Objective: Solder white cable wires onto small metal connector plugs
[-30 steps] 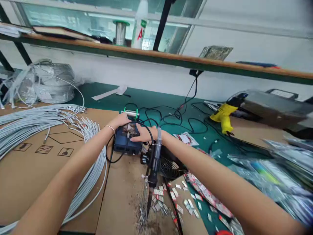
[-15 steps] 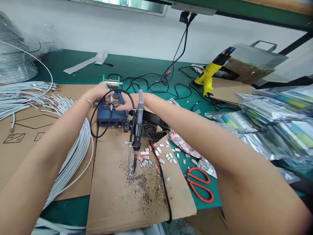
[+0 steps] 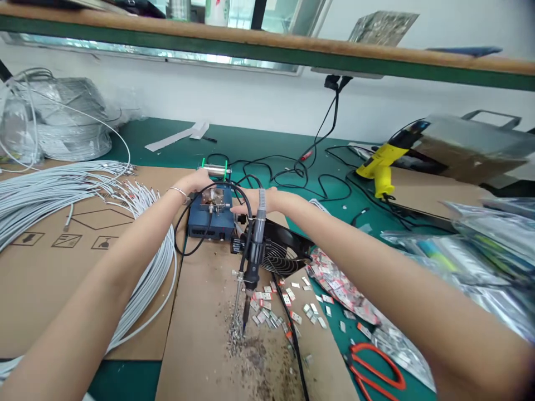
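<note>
A blue soldering station box [image 3: 209, 224] sits at the middle back with a metal feeder mechanism [image 3: 212, 199] on top. My left hand [image 3: 198, 182] is at the box's left rear side, beside the solder spool [image 3: 215, 170]; its fingertips are hidden. At the box's right side, my right hand [image 3: 251, 201] reaches in behind the black cable, fingers stretched out and partly hidden. In front of it stands a soldering iron [image 3: 253, 262] in a holder, its tip pointing down over solder bits on the cardboard [image 3: 200, 312].
A black fan [image 3: 288, 245] stands right of the iron, near small metal pieces and red-handled scissors [image 3: 376, 365]. White cables [image 3: 142, 301] lie left. A yellow heat gun [image 3: 382, 167] and bagged parts [image 3: 493, 245] are right. A shelf [image 3: 267, 47] spans the back.
The camera view has tilted up, bringing the shelf into view and shifting the bench lower and to the right. Both hands remain around the blue box, my right hand slightly off its front right.
</note>
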### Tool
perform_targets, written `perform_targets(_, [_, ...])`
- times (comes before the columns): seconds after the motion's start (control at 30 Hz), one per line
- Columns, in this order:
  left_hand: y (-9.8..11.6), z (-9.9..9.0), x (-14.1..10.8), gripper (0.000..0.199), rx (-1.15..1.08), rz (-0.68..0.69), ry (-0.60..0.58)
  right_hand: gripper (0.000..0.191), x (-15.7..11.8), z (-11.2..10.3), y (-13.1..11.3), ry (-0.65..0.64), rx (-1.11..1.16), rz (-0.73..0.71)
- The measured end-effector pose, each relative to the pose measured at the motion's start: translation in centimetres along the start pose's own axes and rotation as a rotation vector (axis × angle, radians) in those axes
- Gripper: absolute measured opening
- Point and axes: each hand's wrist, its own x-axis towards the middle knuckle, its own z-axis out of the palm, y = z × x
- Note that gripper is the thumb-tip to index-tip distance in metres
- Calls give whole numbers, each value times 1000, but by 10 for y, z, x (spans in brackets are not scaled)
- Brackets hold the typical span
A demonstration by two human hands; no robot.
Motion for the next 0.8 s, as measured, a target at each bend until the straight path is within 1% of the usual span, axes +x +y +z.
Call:
perform_targets(0.17, [-7,0,1,33,-15,56,-14,57,-19,-8,-1,-72,-51,71])
perform_targets(0.33, [-15,-2,3,30,-3,131,-19,52,-38,-12,2,-71,-107,105])
perform_targets(0.5, [-19,-4,-2,23,-3,180,-32,61,-61,-15,12,-22,-138,147])
perform_targets(0.63, [-20,-5,-3,31,7,195,-36,63,-86,-13,20,50,-135,123])
perform_targets(0.7, [-19,-4,-1,34,34,192,-11,68,-103,-9,23,80,-124,113])
perform_targets(0.8, [-18,-3,2,32,78,181,59,76,-132,2,28,127,-131,180])
